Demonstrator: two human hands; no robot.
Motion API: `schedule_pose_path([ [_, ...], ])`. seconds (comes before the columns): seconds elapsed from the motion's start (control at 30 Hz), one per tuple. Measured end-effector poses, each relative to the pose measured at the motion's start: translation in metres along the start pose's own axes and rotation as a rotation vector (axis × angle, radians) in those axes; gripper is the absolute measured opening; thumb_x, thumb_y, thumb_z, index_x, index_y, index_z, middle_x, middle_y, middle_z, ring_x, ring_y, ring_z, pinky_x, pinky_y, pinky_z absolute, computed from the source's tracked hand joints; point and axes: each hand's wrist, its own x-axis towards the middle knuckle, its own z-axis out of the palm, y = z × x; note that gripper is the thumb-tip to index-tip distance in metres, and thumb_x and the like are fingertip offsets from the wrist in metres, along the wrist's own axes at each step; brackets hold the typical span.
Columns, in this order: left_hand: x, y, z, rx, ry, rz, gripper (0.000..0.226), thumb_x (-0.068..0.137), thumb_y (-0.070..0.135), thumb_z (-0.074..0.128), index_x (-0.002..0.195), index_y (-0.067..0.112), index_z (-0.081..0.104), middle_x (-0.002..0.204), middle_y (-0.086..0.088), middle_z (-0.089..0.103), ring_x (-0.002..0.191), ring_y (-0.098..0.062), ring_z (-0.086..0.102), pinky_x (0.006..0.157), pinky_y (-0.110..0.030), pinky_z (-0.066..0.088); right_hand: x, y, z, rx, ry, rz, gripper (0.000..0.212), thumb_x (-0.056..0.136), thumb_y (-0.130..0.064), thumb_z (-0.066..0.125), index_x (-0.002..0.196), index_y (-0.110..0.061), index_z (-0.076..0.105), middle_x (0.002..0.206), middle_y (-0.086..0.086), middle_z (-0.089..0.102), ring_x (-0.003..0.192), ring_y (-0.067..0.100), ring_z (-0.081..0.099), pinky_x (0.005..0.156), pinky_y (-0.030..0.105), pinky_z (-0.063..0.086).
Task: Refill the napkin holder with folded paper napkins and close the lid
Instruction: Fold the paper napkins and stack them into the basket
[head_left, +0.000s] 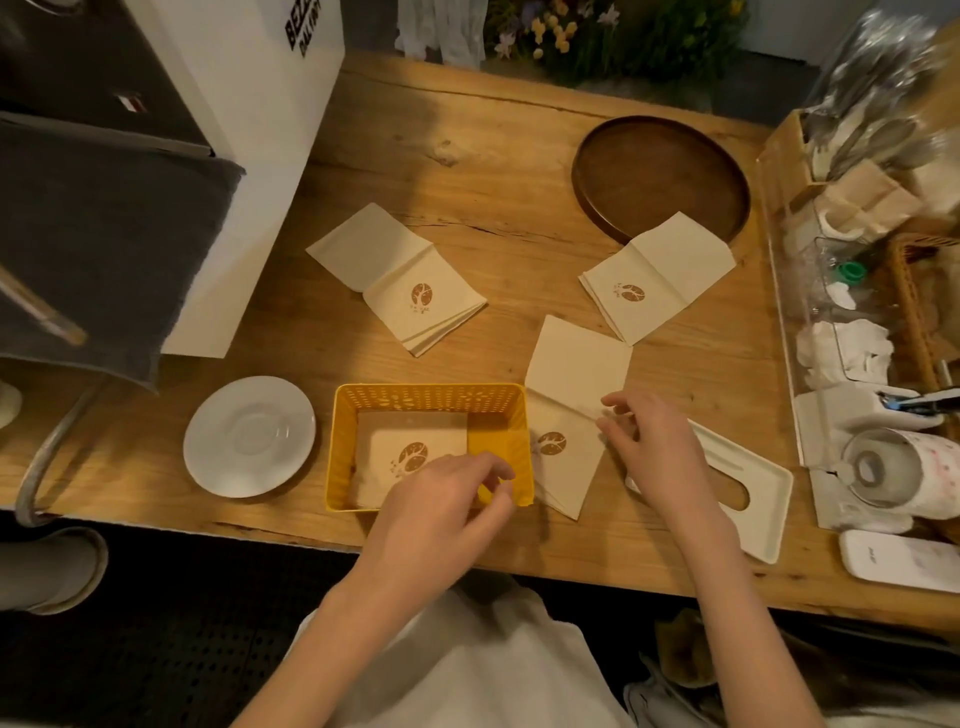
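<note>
Tree-logo napkin (402, 441) in holder (431, 399); right hand (655, 448) touches loose napkin (575, 364); left hand (441, 505), grip unclear.

The napkin holder (431, 397) is a yellow perforated plastic box, open-topped, standing upright near the front edge of the tabletop (467, 171). Inside, against its left side, lies a folded cream napkin (410, 452) with a brown tree emblem (the right part of the floor shows bare yellow). Just right of the holder, a half-unfolded napkin (571, 374) lies flat, emblem up. Its white lid (748, 499), with a rounded slot, lies off the holder further right. Two more half-unfolded napkin stacks lie farther back, one left (395, 275), one right (654, 280), well apart.
</note>
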Motion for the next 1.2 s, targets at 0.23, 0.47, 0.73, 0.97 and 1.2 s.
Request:
schedule_pose_path([
  [0.23,0.020,0.017,0.016,0.090,-0.003,-0.127,0.039,0.095,0.055,0.032,0.084,0.029,0.060,0.069,0.010,0.060,0.065,-0.004,0.057,0.062,-0.034,0.051,0.018,0.011,0.008,-0.014,-0.098,-0.083,0.029,0.089,-0.036,0.065,0.114,-0.020,0.065,0.107,-0.004,0.062,0.104,0.016,0.052,0.082,0.030,0.043],
  [0.47,0.029,0.024,0.028,0.243,0.041,-0.224,0.042,0.093,0.056,0.035,0.074,0.024,0.054,0.062,0.007,0.056,0.061,-0.010,0.055,0.057,-0.032,0.048,0.025,0.013,0.018,0.010,-0.056,-0.145,0.018,0.090,-0.034,0.065,0.101,-0.020,0.067,0.098,-0.004,0.056,0.097,0.014,0.050,0.077,0.030,0.044],
  [0.73,0.031,0.029,0.038,0.291,0.166,-0.217,0.031,0.095,0.040,0.041,0.070,0.026,0.051,0.059,0.009,0.051,0.054,-0.003,0.050,0.047,-0.020,0.034,0.028,0.015,0.021,-0.073,-0.027,-0.278,0.013,0.096,-0.027,0.056,0.095,-0.015,0.062,0.095,-0.002,0.058,0.090,0.017,0.052,0.073,0.028,0.038],
  [0.97,0.034,0.031,0.029,0.302,0.312,-0.197,0.032,0.091,0.032,0.047,0.060,0.025,0.041,0.051,0.012,0.038,0.045,-0.005,0.039,0.044,-0.019,0.020,0.028,0.005,-0.011,0.059,-0.044,-0.227,0.012,0.100,-0.024,0.048,0.098,-0.014,0.054,0.084,-0.002,0.058,0.079,0.017,0.055,0.067,0.033,0.045],
  [1.2,0.042,0.029,0.032,0.332,0.246,-0.202,0.034,0.093,0.035,0.045,0.062,0.022,0.044,0.051,0.008,0.042,0.046,-0.008,0.043,0.042,-0.022,0.020,0.033,-0.004,-0.067,0.253,0.073,-0.193,0.017,0.097,-0.020,0.057,0.113,-0.019,0.061,0.095,-0.006,0.066,0.088,0.009,0.061,0.078,0.028,0.050],
])
